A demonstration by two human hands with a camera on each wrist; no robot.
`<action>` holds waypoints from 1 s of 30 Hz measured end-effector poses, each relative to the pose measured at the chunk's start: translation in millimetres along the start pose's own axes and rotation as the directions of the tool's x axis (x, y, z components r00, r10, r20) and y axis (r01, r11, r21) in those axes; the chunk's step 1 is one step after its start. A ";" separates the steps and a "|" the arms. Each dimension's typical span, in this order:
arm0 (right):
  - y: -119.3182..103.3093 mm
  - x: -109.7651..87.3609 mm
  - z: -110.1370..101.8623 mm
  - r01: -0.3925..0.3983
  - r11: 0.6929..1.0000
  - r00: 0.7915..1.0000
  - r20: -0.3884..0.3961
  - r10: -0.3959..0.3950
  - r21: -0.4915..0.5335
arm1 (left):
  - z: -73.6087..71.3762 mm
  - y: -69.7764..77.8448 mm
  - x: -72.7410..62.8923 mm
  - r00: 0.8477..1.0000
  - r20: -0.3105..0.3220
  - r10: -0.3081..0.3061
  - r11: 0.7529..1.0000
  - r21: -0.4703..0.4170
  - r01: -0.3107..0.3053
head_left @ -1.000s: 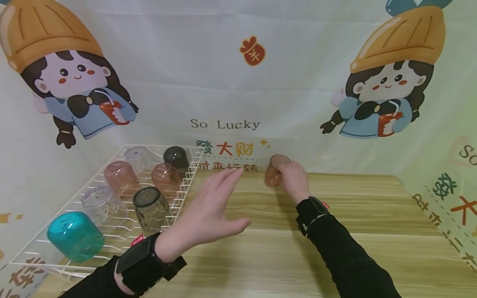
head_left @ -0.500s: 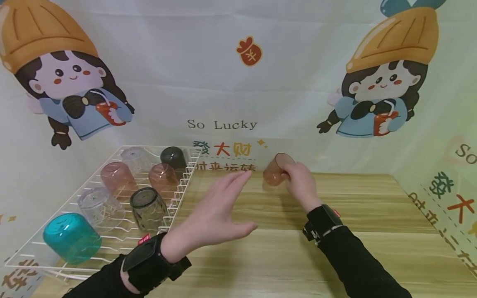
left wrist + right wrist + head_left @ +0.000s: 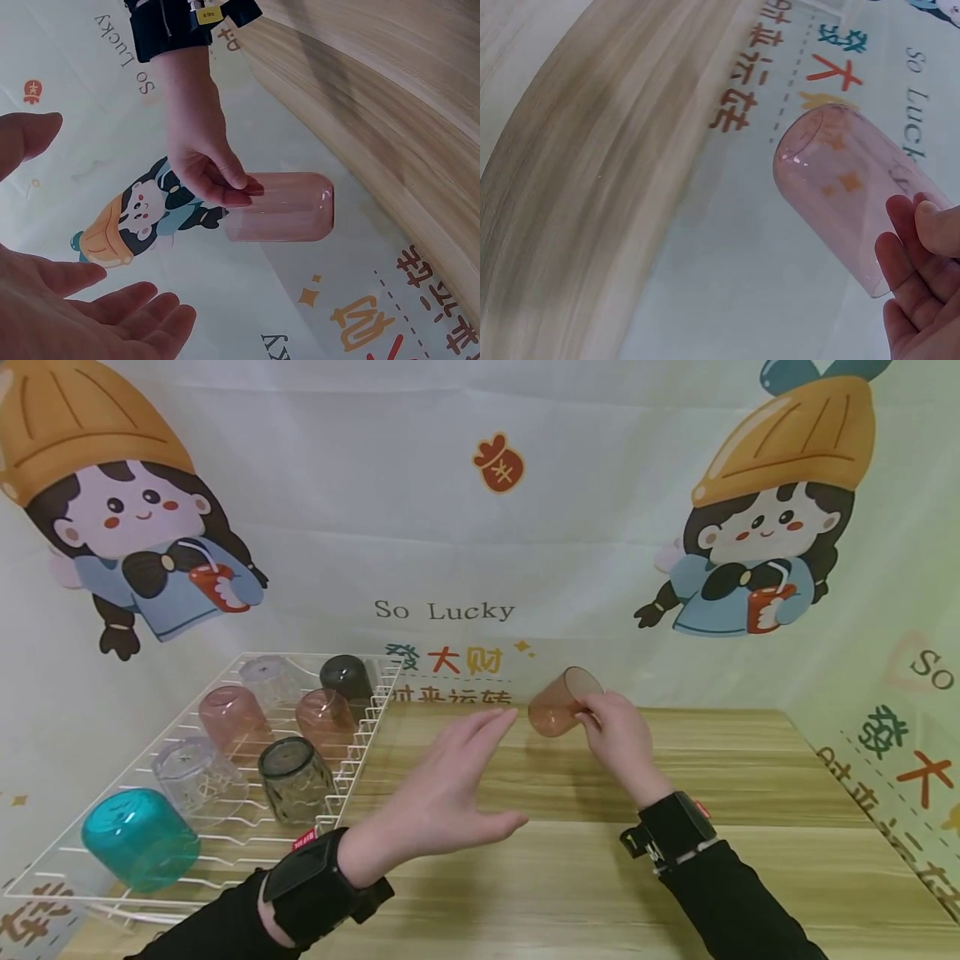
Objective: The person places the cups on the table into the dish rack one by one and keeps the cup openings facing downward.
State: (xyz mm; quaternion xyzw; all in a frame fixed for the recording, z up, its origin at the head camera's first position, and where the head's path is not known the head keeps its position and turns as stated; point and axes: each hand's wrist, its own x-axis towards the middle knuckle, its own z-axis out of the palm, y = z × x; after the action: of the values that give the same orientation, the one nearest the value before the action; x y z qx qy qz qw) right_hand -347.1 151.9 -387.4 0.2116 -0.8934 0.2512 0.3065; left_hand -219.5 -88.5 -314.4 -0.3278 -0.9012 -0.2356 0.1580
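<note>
My right hand (image 3: 622,739) pinches a transparent pink glass (image 3: 553,708) near its rim, between thumb and fingers. The glass is tilted, its mouth up and to the right and its rounded base down to the left, close over the back part of the wooden table (image 3: 697,827). In the right wrist view the thumb and fingertips lie at the rim of the glass (image 3: 836,180), which has nothing visible inside. My left hand (image 3: 438,797) hovers in front of the rack, fingers extended and thumb spread apart, holding nothing.
At left a white wire rack (image 3: 60,897) holds several upturned glasses, among them a teal glass (image 3: 141,839), a dark grey-green glass (image 3: 296,781), a pink glass (image 3: 234,718) and a black glass (image 3: 347,677). A printed cloth (image 3: 420,510) hangs behind and beside the table.
The pink glass has tilted further, its mouth swinging right. My right hand has shifted right and toward me, with its grip now nearer the rim. The left hand has drifted slightly right.
</note>
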 end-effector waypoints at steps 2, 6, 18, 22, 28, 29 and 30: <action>-2.2 -2.3 -3.6 0.007 1.000 1.000 -0.009 -0.007 0.015 | 1.3 -0.4 0.4 1.000 -0.003 0.001 1.000 -0.001 -0.001; -6.6 -6.4 -10.4 0.026 0.999 0.999 -0.036 -0.025 0.042 | 4.4 -2.3 1.6 1.000 -0.002 -0.005 1.000 0.011 0.005; -21.0 -13.9 -27.4 0.105 0.991 0.985 -0.144 -0.093 0.077 | 8.5 -1.8 7.6 0.999 -0.034 -0.013 1.000 0.017 0.013; -25.5 -15.4 -32.7 0.115 0.989 0.981 -0.168 -0.098 0.094 | 8.1 -1.6 10.9 0.999 -0.053 -0.008 1.000 0.017 0.009; -31.3 -17.2 -40.4 0.136 0.983 0.975 -0.195 -0.111 0.121 | 7.3 -1.9 15.3 0.997 -0.080 -0.013 1.000 0.002 0.013; -32.2 -17.4 -41.5 0.141 0.982 0.973 -0.200 -0.115 0.125 | 7.2 -2.1 15.9 0.996 -0.083 -0.014 1.000 -0.001 0.014; -33.2 -17.5 -42.5 0.149 0.981 0.971 -0.205 -0.120 0.128 | 7.0 -2.3 16.4 0.996 -0.087 -0.018 1.000 -0.003 0.018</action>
State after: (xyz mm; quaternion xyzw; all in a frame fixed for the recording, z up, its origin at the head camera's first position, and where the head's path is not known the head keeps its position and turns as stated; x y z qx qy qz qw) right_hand -298.1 154.3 -359.1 0.2673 -0.8222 0.3126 0.3935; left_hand -234.1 -77.8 -313.8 -0.3093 -0.8961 -0.2521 0.1943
